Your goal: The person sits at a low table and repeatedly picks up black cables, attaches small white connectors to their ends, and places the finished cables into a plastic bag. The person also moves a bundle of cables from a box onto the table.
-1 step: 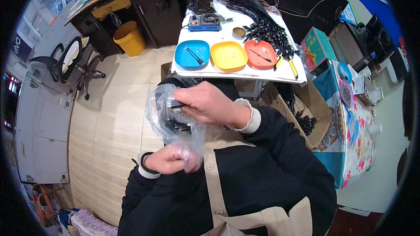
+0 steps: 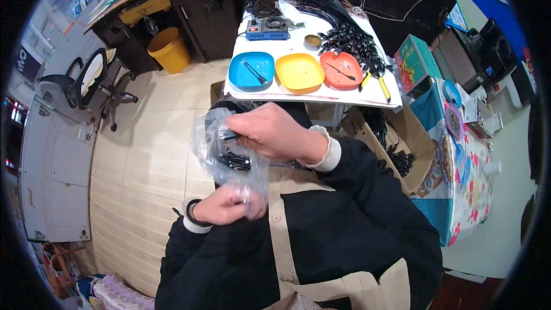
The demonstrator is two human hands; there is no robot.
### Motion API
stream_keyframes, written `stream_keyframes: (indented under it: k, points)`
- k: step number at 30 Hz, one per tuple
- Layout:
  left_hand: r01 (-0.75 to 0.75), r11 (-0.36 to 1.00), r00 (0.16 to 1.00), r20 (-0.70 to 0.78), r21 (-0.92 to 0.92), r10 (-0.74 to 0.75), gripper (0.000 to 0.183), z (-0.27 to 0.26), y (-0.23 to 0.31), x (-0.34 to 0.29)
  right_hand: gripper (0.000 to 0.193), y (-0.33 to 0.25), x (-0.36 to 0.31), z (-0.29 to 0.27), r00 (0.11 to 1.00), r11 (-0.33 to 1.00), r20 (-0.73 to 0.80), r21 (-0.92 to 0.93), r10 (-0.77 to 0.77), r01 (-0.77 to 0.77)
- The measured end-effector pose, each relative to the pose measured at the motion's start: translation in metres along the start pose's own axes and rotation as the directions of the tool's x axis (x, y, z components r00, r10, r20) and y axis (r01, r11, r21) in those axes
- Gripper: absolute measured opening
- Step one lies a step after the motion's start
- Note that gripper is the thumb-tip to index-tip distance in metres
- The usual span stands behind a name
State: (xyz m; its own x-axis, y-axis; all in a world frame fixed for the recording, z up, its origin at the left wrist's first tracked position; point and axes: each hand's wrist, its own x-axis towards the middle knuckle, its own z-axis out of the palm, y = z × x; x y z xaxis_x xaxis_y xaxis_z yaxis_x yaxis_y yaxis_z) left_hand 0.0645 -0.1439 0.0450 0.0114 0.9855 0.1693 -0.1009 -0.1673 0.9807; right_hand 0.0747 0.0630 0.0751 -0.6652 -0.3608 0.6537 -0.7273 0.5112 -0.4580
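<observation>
A clear plastic bag (image 2: 208,152) hangs in front of my body, its mouth spread open. My left hand (image 2: 227,205) is closed round a gathered part of it at the lower side. Above the bag's mouth, my right hand (image 2: 275,132) pinches small black pieces (image 2: 229,135), partly hidden by its fingers; their exact kind does not show. Inside the bag lie several similar black pieces (image 2: 237,161) with pale, shiny ends.
Ahead, a white table (image 2: 252,99) bears a blue tray (image 2: 244,80), a yellow tray (image 2: 299,73), an orange tray (image 2: 340,80), yellow-handled pliers (image 2: 384,89), a small burner (image 2: 267,30) and a heap of black cables (image 2: 347,28). A cardboard box (image 2: 422,149) with cables stands right.
My right hand has shifted up very slightly. More of the black pieces inside the bag now show beneath it. My left hand keeps its grip.
</observation>
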Motion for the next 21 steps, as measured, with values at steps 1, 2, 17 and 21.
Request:
stream_keyframes:
  k: [1,2,17,21]
  points:
    - [0.089,0.987,0.99,-0.12,0.131,-0.073,0.014,0.003,-0.004,0.002,0.022,0.003,0.0,-0.002,0.999,0.997,0.03,-0.078,-0.014,0.016]
    - [0.176,0.951,0.965,-0.236,0.254,-0.116,0.014,0.004,-0.007,0.003,0.022,0.003,-0.003,-0.004,0.996,0.995,0.084,-0.095,-0.015,0.023]
    - [0.458,0.575,0.732,-0.654,0.678,0.189,0.073,-0.072,-0.007,0.025,0.014,-0.044,-0.058,-0.063,0.963,0.871,0.078,-0.449,0.259,-0.198]
    - [0.549,0.725,0.701,-0.702,0.416,-0.128,0.019,-0.085,-0.01,0.026,0.016,-0.037,-0.067,-0.082,0.952,0.832,0.006,-0.488,0.305,-0.263]
